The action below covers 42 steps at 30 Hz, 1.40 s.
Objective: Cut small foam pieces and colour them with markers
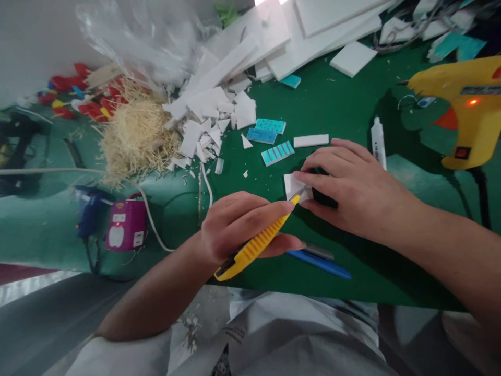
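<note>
My left hand (238,224) is wrapped round a yellow utility knife (260,243), its blade pointing up and to the right. The blade tip touches or hovers just over a small white foam board piece (291,184) on the green table. My right hand (352,188) steadies that piece against the table, fingertips on its far edge and thumb at its near edge, hiding part of it. Just beyond lie a white foam strip (311,141), a striped turquoise piece (277,153) and two more blue pieces, one being a dotted piece (271,125).
A blue pen (321,264) and a grey one lie near the table's front edge. On the right are a white marker (378,141) and a yellow glue gun (462,104) with a lit light. Foam scraps (203,125), straw (135,130) and a purple power adapter (126,224) occupy the left.
</note>
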### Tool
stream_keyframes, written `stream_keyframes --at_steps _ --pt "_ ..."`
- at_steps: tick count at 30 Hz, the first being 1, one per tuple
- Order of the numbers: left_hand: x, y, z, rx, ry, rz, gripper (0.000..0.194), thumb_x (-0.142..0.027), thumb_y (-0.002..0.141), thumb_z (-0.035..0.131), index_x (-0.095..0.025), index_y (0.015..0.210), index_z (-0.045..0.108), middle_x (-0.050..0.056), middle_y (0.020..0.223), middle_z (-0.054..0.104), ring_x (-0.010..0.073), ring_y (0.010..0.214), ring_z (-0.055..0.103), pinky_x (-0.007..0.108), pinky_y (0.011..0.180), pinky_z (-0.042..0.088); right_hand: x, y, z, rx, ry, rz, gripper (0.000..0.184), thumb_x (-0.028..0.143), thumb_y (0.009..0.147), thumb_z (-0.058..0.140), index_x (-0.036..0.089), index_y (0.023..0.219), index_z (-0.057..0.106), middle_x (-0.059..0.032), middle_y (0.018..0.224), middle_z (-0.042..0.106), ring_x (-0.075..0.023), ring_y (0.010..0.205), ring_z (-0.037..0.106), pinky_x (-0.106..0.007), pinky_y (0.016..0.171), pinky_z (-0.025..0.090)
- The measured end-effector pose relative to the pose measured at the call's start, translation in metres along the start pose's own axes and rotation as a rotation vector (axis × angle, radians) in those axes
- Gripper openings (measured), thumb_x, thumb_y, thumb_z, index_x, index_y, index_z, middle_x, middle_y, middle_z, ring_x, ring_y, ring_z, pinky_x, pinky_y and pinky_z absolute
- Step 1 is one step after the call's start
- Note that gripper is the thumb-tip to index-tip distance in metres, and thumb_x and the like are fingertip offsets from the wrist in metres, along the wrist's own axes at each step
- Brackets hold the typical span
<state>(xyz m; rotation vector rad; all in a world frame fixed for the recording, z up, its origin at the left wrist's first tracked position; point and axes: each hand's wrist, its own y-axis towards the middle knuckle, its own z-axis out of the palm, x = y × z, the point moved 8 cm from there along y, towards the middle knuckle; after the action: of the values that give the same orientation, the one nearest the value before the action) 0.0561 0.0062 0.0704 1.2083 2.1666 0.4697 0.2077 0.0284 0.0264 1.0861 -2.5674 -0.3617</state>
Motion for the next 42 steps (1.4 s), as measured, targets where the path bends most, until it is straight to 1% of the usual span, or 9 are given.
stream_keyframes --at_steps 4,8,15,20,27,32,35,39,42 --pt "-0.001 0.000 0.000 0.007 0.001 0.005 0.024 -0.037 0.102 0.068 -0.015 0.112 0.068 0.003 0.084 0.079 0.0120 0.069 0.073 0.022 0.067 0.061 0.001 0.000 0.000 -0.010 -0.010 -0.009 0.029 0.029 0.100 0.059 0.013 0.117 0.075 -0.0132 0.110 0.075 -0.0287 0.110 0.070 -0.055 0.112 0.049" --pt "-0.002 0.002 0.001 0.028 -0.006 0.031 0.021 -0.034 0.104 0.065 -0.014 0.111 0.068 0.003 0.083 0.078 0.0117 0.069 0.073 0.022 0.067 0.061 0.001 -0.001 0.001 0.000 -0.010 -0.007 0.029 0.030 0.101 0.058 0.015 0.117 0.075 -0.0124 0.110 0.075 -0.0280 0.111 0.068 -0.055 0.112 0.047" --pt "-0.007 0.004 0.002 0.044 0.036 0.081 0.018 -0.030 0.105 0.061 -0.013 0.107 0.068 0.002 0.080 0.078 0.0118 0.063 0.071 0.026 0.062 0.058 -0.004 -0.002 0.006 0.039 0.006 0.044 0.028 0.031 0.100 0.057 0.019 0.118 0.076 -0.0108 0.113 0.074 -0.0276 0.114 0.066 -0.057 0.115 0.043" --pt "-0.008 0.004 0.001 0.068 0.040 0.083 0.017 -0.028 0.104 0.059 -0.013 0.106 0.068 0.003 0.081 0.078 0.0123 0.063 0.071 0.027 0.063 0.059 0.000 -0.001 0.003 0.032 -0.040 0.021 0.028 0.031 0.100 0.058 0.017 0.117 0.076 -0.0112 0.112 0.074 -0.0269 0.112 0.067 -0.053 0.115 0.045" --pt "-0.009 0.003 -0.001 0.091 0.052 0.081 0.014 -0.022 0.102 0.060 -0.012 0.106 0.068 0.004 0.080 0.078 0.0126 0.062 0.071 0.027 0.062 0.059 0.001 -0.001 0.002 0.024 -0.049 0.004 0.029 0.030 0.101 0.058 0.016 0.118 0.076 -0.0125 0.112 0.074 -0.0273 0.111 0.067 -0.052 0.113 0.046" --pt "-0.009 0.003 -0.003 0.111 0.039 0.068 0.012 -0.018 0.099 0.060 -0.012 0.105 0.068 0.002 0.077 0.077 0.0126 0.061 0.070 0.028 0.061 0.060 0.000 -0.001 0.004 0.041 -0.087 0.012 0.029 0.033 0.103 0.054 0.019 0.117 0.076 -0.0098 0.112 0.075 -0.0262 0.111 0.068 -0.051 0.113 0.047" --pt "-0.008 0.003 -0.005 0.105 0.034 0.060 0.012 -0.015 0.096 0.061 -0.012 0.105 0.068 0.002 0.076 0.076 0.0125 0.060 0.069 0.028 0.060 0.059 0.001 -0.001 0.003 0.029 -0.091 0.003 0.029 0.033 0.103 0.054 0.018 0.117 0.075 -0.0101 0.112 0.074 -0.0262 0.111 0.068 -0.051 0.113 0.047" --pt "-0.010 0.002 -0.004 0.119 0.029 0.064 0.012 -0.015 0.095 0.060 -0.012 0.105 0.067 0.002 0.077 0.076 0.0121 0.061 0.068 0.028 0.060 0.058 0.001 0.000 0.002 0.030 -0.082 -0.001 0.029 0.032 0.103 0.055 0.017 0.116 0.076 -0.0112 0.111 0.074 -0.0268 0.110 0.069 -0.052 0.112 0.048" --pt "-0.010 0.002 -0.004 0.115 0.027 0.066 0.012 -0.016 0.095 0.061 -0.011 0.105 0.067 0.002 0.076 0.076 0.0113 0.061 0.067 0.028 0.059 0.057 0.000 0.000 0.003 0.047 -0.071 0.015 0.028 0.032 0.102 0.055 0.018 0.116 0.076 -0.0106 0.112 0.075 -0.0268 0.110 0.069 -0.052 0.112 0.048"
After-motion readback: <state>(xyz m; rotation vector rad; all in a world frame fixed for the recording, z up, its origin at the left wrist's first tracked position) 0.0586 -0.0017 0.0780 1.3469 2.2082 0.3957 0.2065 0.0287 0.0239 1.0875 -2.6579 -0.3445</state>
